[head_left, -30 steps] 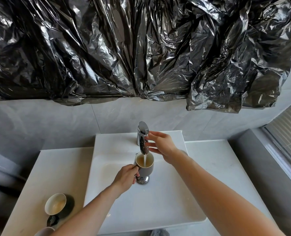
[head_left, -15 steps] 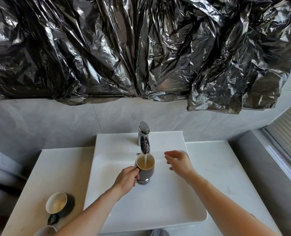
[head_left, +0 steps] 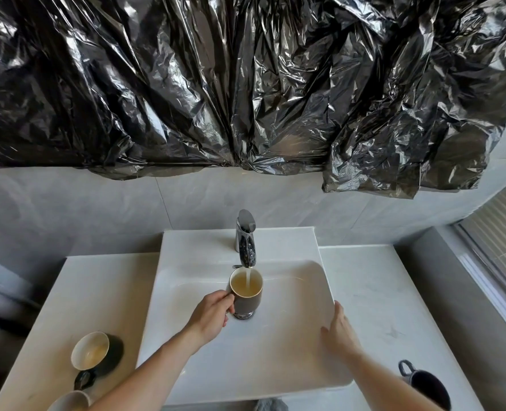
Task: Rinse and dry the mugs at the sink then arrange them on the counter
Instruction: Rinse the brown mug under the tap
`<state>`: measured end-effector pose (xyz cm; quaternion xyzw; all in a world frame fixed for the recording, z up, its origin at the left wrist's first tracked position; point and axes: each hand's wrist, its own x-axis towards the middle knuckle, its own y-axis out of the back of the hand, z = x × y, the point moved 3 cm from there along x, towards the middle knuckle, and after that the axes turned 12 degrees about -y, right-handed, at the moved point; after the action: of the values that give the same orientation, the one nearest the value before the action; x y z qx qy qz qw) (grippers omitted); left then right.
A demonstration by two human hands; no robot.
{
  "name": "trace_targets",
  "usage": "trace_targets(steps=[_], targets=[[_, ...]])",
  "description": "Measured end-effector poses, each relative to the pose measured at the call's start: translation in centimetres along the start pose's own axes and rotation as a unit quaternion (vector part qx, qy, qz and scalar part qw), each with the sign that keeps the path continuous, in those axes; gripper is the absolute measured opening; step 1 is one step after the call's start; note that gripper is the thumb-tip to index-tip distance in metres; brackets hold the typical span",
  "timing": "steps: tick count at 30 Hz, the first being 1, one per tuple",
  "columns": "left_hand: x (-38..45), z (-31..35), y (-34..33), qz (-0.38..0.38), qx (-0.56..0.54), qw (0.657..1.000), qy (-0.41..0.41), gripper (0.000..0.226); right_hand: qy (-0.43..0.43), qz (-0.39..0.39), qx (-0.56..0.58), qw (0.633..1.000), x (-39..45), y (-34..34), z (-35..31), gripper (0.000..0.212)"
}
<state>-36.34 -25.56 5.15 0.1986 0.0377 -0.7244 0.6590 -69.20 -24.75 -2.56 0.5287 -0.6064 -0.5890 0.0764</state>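
Note:
A dark grey mug [head_left: 247, 302] with a cream inside stands upright in the white sink [head_left: 278, 369], under the chrome tap [head_left: 245, 238]. Water runs from the tap into the mug, which is nearly full. My left hand [head_left: 211, 317] grips the mug's handle from the left. My right hand [head_left: 339, 332] rests with straight fingers on the sink's right rim. A dark mug [head_left: 93, 351] with a cream inside lies on the left counter. Another dark mug [head_left: 426, 384] stands on the right counter near the front.
The rim of a pale mug [head_left: 70, 400] shows at the bottom left edge. A grey cloth [head_left: 271, 405] peeks out below the sink's front edge. Black plastic sheeting [head_left: 245, 84] covers the wall above. A window frame [head_left: 494, 280] runs along the right side.
My right hand left the tap handle and came down and back to the sink's right rim. The view tilted down, bringing the right-hand mug into sight. Water keeps filling the held mug.

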Motion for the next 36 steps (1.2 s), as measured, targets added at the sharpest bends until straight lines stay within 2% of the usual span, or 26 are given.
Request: trace_targets(steps=[4, 7, 12, 23, 36], targets=[[0.1, -0.2, 0.1, 0.006, -0.006, 1.0, -0.003, 0.031, 0.002, 0.046, 0.025, 0.999, 0.1, -0.7, 1.0, 0.055], [0.2, -0.3, 0.1, 0.009, -0.008, 1.0, -0.006, 0.032, 0.011, 0.066, 0.022, 0.997, 0.3, -1.0, 1.2, 0.048], [0.4, -0.5, 0.3, 0.014, -0.005, 1.0, -0.007, 0.032, 0.021, 0.083, 0.008, 0.996, 0.7, -1.5, 1.5, 0.048], [0.4, -0.1, -0.1, 0.034, -0.015, 0.999, -0.008, 0.034, 0.012, 0.059, 0.013, 0.998, 0.4, -1.2, 1.3, 0.051], [1.5, -1.0, -1.0, 0.034, 0.031, 0.999, -0.016, 0.036, 0.002, 0.02, 0.048, 0.999, 0.1, -0.8, 1.2, 0.067]])
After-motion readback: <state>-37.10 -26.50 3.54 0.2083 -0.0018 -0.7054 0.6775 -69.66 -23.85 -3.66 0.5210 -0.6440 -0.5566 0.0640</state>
